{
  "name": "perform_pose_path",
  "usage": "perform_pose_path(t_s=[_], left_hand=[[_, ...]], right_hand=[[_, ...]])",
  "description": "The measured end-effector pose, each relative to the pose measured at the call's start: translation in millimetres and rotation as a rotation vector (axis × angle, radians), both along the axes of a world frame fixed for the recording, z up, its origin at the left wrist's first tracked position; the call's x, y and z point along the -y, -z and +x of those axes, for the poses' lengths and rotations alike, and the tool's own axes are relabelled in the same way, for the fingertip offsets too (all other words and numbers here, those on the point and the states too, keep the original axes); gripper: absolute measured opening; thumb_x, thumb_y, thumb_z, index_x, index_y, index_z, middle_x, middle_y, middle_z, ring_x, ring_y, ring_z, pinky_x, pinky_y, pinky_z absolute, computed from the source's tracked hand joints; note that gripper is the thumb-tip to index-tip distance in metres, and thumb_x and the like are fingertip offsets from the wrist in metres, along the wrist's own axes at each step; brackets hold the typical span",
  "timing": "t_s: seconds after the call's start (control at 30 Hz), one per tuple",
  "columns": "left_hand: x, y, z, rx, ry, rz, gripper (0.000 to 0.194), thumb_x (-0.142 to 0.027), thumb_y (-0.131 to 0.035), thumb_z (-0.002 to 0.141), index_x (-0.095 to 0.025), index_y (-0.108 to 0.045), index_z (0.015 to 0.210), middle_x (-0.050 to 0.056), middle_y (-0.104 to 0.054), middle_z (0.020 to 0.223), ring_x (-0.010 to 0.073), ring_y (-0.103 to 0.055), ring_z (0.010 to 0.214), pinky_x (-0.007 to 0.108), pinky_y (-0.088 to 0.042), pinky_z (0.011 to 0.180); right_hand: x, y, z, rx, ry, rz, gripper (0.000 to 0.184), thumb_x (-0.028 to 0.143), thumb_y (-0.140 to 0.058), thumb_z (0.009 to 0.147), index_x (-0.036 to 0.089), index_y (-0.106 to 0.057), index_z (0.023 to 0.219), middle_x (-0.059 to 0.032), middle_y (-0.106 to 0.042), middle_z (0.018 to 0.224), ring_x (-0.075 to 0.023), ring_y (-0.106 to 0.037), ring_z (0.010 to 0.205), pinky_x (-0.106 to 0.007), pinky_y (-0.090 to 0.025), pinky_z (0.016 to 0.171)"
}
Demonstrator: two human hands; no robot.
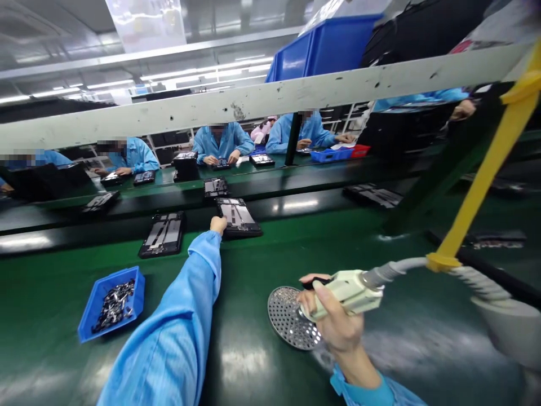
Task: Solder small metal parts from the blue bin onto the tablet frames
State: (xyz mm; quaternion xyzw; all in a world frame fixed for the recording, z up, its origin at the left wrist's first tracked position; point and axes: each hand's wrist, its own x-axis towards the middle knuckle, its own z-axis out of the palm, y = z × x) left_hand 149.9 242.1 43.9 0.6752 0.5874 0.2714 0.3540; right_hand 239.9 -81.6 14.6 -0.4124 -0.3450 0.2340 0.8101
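Note:
My left hand (218,225) is stretched far forward, its fingers closed on the left edge of an opened tablet (239,217) with grey batteries showing. Left of it, a second opened tablet (163,234) lies on the green bench. In my right hand (338,321) is a cream electric screwdriver (353,290), its front end pointing down-left. Below that end is a round perforated metal plate (289,318) with small screws on its upper part; whether the bit touches it I cannot tell.
A blue bin (112,304) of small metal parts stands at left. More tablets (216,187) lie on the dark conveyor (296,203). A yellow strap (486,158) holds the screwdriver's cable at right. A white beam (253,98) crosses overhead; co-workers in blue (222,144) sit opposite.

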Motion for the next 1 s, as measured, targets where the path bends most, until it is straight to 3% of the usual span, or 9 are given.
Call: perform_pose_path(t_s=[0.17, 0.3, 0.43, 0.53, 0.63, 0.7, 0.8, 0.87, 1.0], left_hand=[[41.2, -5.5, -54.4, 0.166, -0.114, -0.083, 0.054, -0.026, -0.058, 0.105, -0.009, -0.043, 0.153, 0.02, -0.061, 0.141, 0.024, -0.064, 0.125, 0.038, -0.054, 0.106], [126.5, 19.9, -134.0, 0.313, -0.078, -0.188, 0.065, -0.022, -0.049, 0.106, -0.015, -0.023, 0.165, 0.015, -0.068, 0.134, 0.0199, -0.071, 0.113, 0.029, -0.057, 0.098], [224.5, 55.3, -193.5, 0.269, 0.117, -0.227, 0.072, -0.03, -0.047, 0.101, -0.008, -0.022, 0.165, 0.019, -0.066, 0.136, 0.025, -0.071, 0.114, 0.035, -0.056, 0.1], [260.4, 55.0, -220.9, -0.034, 0.365, -0.166, 0.083, -0.046, -0.055, 0.097, -0.009, -0.027, 0.165, 0.014, -0.073, 0.116, 0.0273, -0.073, 0.099, 0.036, -0.057, 0.093], [248.1, 34.2, -249.3, -0.318, 0.411, -0.062, 0.072, -0.052, -0.063, 0.092, -0.016, -0.052, 0.153, 0.006, -0.073, 0.09, 0.0275, -0.071, 0.083, 0.037, -0.056, 0.085], [223.5, 18.3, -272.5, -0.443, 0.248, 0.106, 0.048, -0.047, -0.061, 0.094, -0.015, -0.07, 0.129, 0.005, -0.072, 0.09, 0.0273, -0.071, 0.087, 0.042, -0.055, 0.091], [183.0, 0.2, -308.5, -0.624, -0.071, 0.27, 0.039, -0.035, -0.05, 0.1, -0.007, -0.075, 0.11, 0.005, -0.068, 0.097, 0.0329, -0.069, 0.107, 0.058, -0.048, 0.099], [160.6, -4.9, -325.3, -0.761, -0.146, 0.161, 0.044, -0.037, -0.048, 0.103, -0.003, -0.074, 0.114, 0.006, -0.065, 0.099, 0.0395, -0.064, 0.118, 0.065, -0.046, 0.095], [136.0, 0.2, -329.4, -0.923, 0.056, -0.147, 0.055, -0.049, -0.06, 0.097, 0.002, -0.073, 0.112, 0.007, -0.065, 0.101, 0.0423, -0.062, 0.121, 0.06, -0.05, 0.091]], right_hand=[[8.2, -21.1, 0.1, -0.036, 0.035, 0.004, 0.031, 0.046, -0.08, 0.085, 0.017, -0.073, 0.083, 0.0023, -0.048, 0.046, -0.0135, -0.049, 0.038, -0.028, -0.047, 0.044], [12.6, -38.5, -13.6, -0.017, -0.015, 0.032, 0.031, 0.048, -0.078, 0.084, 0.018, -0.076, 0.08, 0.0009, -0.047, 0.043, -0.0138, -0.048, 0.037, -0.028, -0.045, 0.046], [20.3, -54.8, -48.1, 0.047, -0.152, -0.031, 0.033, 0.053, -0.077, 0.084, 0.02, -0.077, 0.085, 0.0009, -0.049, 0.045, -0.0157, -0.047, 0.039, -0.031, -0.043, 0.047], [26.8, -63.8, -78.5, 0.078, -0.31, -0.103, 0.033, 0.054, -0.078, 0.084, 0.021, -0.078, 0.09, 0.0009, -0.049, 0.048, -0.0165, -0.049, 0.042, -0.032, -0.045, 0.049], [29.1, -63.5, -102.2, 0.093, -0.439, -0.161, 0.032, 0.053, -0.077, 0.087, 0.021, -0.079, 0.094, 0.0021, -0.047, 0.048, -0.0151, -0.049, 0.043, -0.032, -0.048, 0.052], [30.1, -58.1, -111.1, 0.103, -0.477, -0.176, 0.03, 0.05, -0.075, 0.089, 0.02, -0.079, 0.096, 0.0023, -0.048, 0.048, -0.014, -0.048, 0.043, -0.032, -0.049, 0.055], [30.7, -47.9, -115.4, 0.126, -0.49, -0.17, 0.029, 0.047, -0.073, 0.09, 0.019, -0.079, 0.097, 0.0021, -0.049, 0.049, -0.0138, -0.048, 0.044, -0.031, -0.049, 0.056], [29.2, -43.2, -115.3, 0.139, -0.482, -0.159, 0.03, 0.048, -0.072, 0.09, 0.019, -0.078, 0.096, 0.0021, -0.048, 0.049, -0.014, -0.047, 0.044, -0.031, -0.049, 0.056], [22.9, -40.0, -115.2, 0.149, -0.457, -0.182, 0.03, 0.049, -0.071, 0.09, 0.02, -0.077, 0.092, 0.0027, -0.045, 0.048, -0.0138, -0.046, 0.044, -0.03, -0.047, 0.055]])
